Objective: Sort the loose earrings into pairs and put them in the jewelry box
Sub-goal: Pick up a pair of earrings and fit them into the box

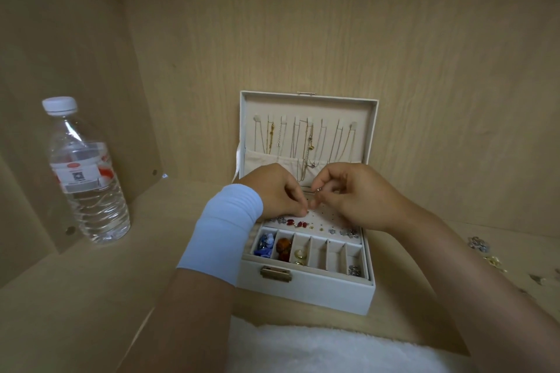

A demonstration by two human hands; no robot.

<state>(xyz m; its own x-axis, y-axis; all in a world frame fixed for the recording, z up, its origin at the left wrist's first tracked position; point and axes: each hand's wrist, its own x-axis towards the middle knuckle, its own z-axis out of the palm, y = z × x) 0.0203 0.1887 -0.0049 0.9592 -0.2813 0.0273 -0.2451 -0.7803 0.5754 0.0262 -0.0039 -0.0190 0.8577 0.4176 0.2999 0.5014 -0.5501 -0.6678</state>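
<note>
A cream jewelry box (306, 292) stands open in front of me, necklaces hanging inside its raised lid (309, 109). Both hands hover over its perforated earring panel (321, 219). My left hand (277, 191), a white band on its wrist, has its fingertips curled down onto the panel's left part; what they hold is hidden. My right hand (348, 191) pinches a small silvery earring (318, 189) between thumb and fingers just above the panel. Red earrings (295, 223) and silver ones (348, 233) sit on the panel. The front compartments hold blue, brown, gold and silver pieces.
A clear water bottle (86, 172) stands at the left against the wooden side wall. Several loose earrings (485, 251) lie on the wooden shelf at the right. A white fluffy cloth (333, 351) lies at the near edge.
</note>
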